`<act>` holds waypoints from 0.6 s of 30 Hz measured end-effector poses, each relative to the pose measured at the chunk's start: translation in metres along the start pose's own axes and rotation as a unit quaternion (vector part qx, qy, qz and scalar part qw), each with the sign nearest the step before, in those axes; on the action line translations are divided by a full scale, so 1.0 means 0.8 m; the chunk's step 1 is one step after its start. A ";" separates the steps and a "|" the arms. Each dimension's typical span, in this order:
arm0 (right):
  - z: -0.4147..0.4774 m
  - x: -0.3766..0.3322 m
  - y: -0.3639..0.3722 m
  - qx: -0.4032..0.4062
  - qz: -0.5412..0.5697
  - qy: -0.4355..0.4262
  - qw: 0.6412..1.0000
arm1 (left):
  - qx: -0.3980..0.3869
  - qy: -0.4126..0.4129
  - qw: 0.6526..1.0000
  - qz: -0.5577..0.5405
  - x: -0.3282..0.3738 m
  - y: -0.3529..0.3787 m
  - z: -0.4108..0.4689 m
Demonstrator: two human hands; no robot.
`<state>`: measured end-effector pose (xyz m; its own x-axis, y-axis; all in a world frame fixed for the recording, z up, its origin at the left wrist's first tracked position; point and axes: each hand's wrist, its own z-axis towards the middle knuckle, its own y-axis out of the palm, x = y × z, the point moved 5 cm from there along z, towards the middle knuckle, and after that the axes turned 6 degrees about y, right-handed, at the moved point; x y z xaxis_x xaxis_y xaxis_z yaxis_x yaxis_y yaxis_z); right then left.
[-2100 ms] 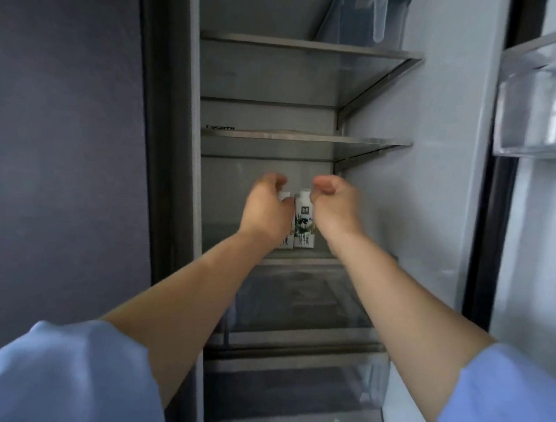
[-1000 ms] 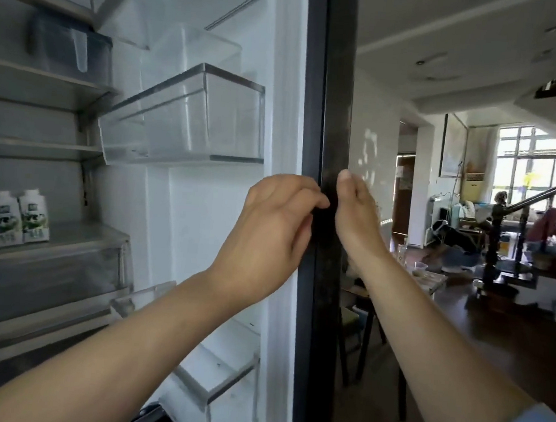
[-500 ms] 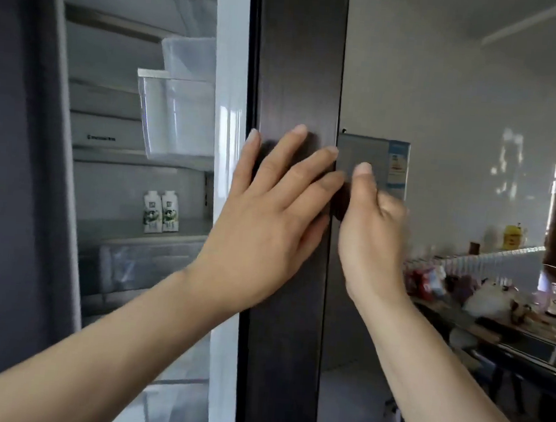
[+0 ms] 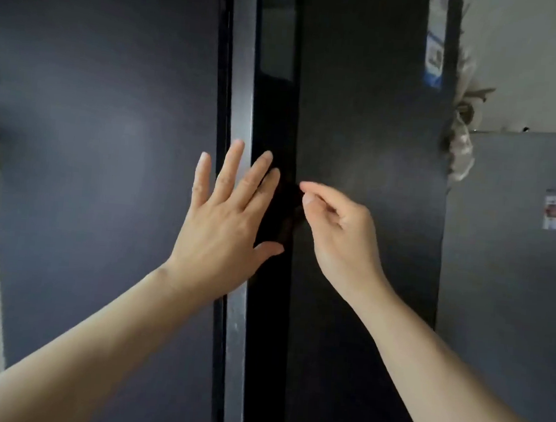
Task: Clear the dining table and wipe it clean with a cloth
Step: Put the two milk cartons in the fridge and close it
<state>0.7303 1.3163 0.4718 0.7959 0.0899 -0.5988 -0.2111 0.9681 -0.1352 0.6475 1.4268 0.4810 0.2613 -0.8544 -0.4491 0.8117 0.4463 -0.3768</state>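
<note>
Left hand point(image 4: 226, 220) flat on door point(image 4: 367, 118); right hand point(image 4: 338, 235) (curled) beside.

left hand point(image 4: 222, 219): bare, short plain nails | right hand point(image 4: 338, 229): bare | forearms point(image 4: 93, 346): uncovered to the frame's lower corners
</note>
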 end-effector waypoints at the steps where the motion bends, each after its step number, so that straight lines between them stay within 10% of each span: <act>1: 0.010 0.009 0.017 -0.015 -0.025 -0.005 1.000 | -0.019 -0.007 1.000 0.021 -0.014 0.018 0.001; 18: 0.087 0.143 0.145 -0.072 -0.199 0.004 0.977 | -0.124 -0.076 0.989 0.014 -0.111 0.237 0.038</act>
<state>0.8366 1.4553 0.4425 0.8273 -0.2900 -0.4811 0.0367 0.8825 -0.4688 0.7937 1.5795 0.4742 0.3719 -0.8630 -0.3419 0.6548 0.5050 -0.5624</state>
